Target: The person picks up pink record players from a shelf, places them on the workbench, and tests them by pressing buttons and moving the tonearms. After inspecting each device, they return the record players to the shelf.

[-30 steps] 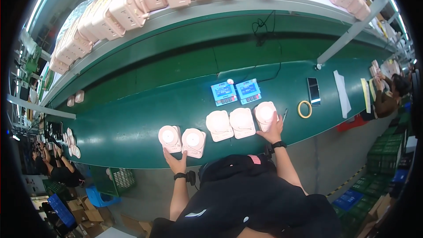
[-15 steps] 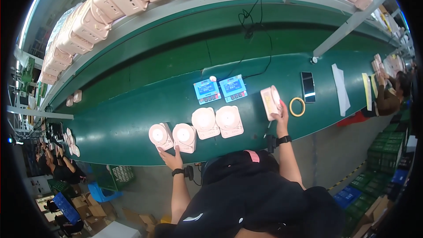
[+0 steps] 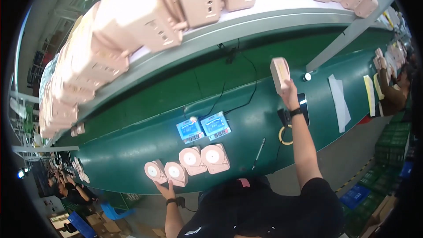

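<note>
In the head view, the right hand [image 3: 288, 94] is holding a pink device [image 3: 280, 73] up near the shelf post [image 3: 341, 42]; the left hand [image 3: 165, 191], loosely spread, is seemingly touching a round-topped unit [image 3: 175, 171]. One-handed carrying is apparently the step, next calling for post clearance.

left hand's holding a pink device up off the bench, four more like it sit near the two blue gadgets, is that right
Not quite: the head view shows the right hand holding the pink device up off the bench. Four more do sit near the two blue gadgets.
</note>
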A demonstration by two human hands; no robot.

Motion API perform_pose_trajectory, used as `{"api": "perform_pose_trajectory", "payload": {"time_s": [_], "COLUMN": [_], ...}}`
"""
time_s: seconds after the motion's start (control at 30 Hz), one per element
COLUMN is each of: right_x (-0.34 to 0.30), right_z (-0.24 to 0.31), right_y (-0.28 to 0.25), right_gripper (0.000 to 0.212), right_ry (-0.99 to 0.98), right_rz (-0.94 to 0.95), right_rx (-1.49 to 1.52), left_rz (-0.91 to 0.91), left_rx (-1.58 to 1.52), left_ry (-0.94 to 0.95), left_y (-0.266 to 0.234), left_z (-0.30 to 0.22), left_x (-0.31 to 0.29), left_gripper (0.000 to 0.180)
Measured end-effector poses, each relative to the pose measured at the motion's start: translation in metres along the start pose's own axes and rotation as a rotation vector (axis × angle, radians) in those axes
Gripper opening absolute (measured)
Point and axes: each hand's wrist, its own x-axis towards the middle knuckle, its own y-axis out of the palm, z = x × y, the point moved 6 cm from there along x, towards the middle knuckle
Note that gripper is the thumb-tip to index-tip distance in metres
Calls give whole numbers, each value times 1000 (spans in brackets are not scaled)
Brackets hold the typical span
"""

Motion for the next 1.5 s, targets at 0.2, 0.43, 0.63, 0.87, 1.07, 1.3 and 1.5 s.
{"api": "perform_pose_trajectory", "payload": {"time_s": [0.2,0.43,0.63,0.87,1.07,1.3,1.5], "right_x": [132,182,86,-131,-230,-257,-268], "right_z": [-5,-4,10,10,-67,-158,-146], "right_y": [8,-18,-5,28,109,172,172], "right_gripper": [52,43,50,52,92,106,102], "right_ry": [-4,-8,-323,-473,-468,-582,-518], "right_rz": [31,-392,-333,-33,527,1053,1007], "right_rx": [4,-169,-666,-1154,-1327,-1486,-1401], "left_rz": [78,108,44,18,-30,-51,-237], "left_rx": [42,-35,-54,-42,39,-158,-206], "left_ry": [-1,-46,-2,41,53,-98,36], "left_y": [7,13,9,9,7,7,-13], "left_z": [-2,-19,-10,-14,-12,-22,-37], "left_x": [8,15,10,6,4,-7,-17], "left_gripper": [94,94,94,93,94,96,93]}}
